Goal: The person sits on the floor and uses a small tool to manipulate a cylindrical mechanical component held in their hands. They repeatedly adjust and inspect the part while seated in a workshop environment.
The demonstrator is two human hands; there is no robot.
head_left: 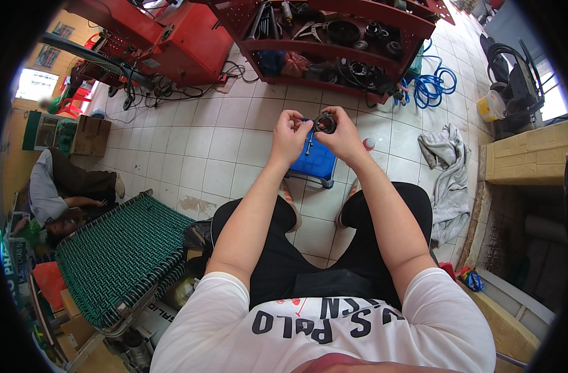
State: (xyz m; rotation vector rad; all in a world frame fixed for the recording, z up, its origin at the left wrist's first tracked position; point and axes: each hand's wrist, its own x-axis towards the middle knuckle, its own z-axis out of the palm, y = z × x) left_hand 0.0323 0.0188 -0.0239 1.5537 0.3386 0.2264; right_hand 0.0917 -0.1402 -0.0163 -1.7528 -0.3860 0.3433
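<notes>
Head view: left hand [288,133] and right hand [342,132] both pinch round black ring part [325,124] above blue stool [316,160]; keep grip steady, part level, work fingertips evenly.

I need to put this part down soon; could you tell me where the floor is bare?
Bare white tiles lie between the blue stool, the green woven bench and the cardboard box. It is crowded by the red shelf, its cables and blue hose, and the grey cloth.

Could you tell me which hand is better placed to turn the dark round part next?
Probably the left hand: the right hand already wraps the round part, while the left's fingertips only touch its edge.
</notes>
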